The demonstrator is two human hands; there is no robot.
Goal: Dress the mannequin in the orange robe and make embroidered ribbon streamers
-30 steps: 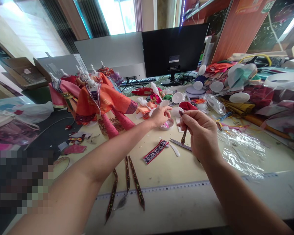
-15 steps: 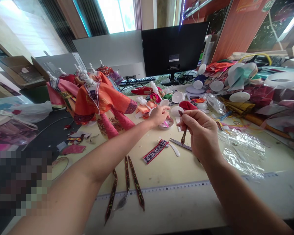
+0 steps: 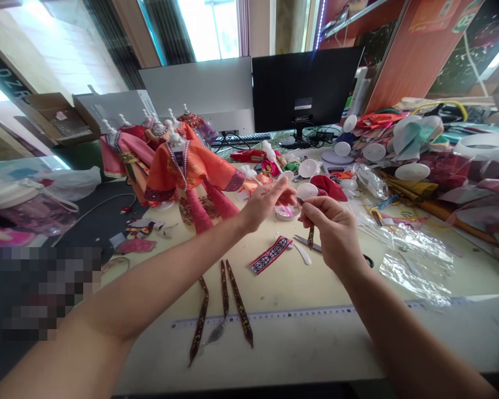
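Note:
My right hand [image 3: 332, 230] pinches a dark brown patterned ribbon [image 3: 311, 237], whose end hangs below the fingers. Close to its fingertips is my left hand [image 3: 264, 204], with the fingers bent together; anything small between them is too hard to see. Just beyond the hands sits a small round dish [image 3: 286, 213] with pink contents, partly covered. Below lie scissors [image 3: 306, 242], a white curved piece [image 3: 303, 255] and a navy, white and red trim strip [image 3: 270, 255]. Several more dark ribbons [image 3: 240, 305] rest on the table's near left.
Dolls in orange and pink robes [image 3: 191, 163] stand at the left. Behind them are two monitors [image 3: 305, 91]. Fabric scraps and white discs [image 3: 411, 170] are piled at the right, with clear plastic bags [image 3: 418, 271] nearer. A printed ruler line [image 3: 289, 315] crosses the table's front.
My left hand has moved away from the small dish, back towards my right hand. The right hand still holds the ribbon. The whole view has shifted slightly.

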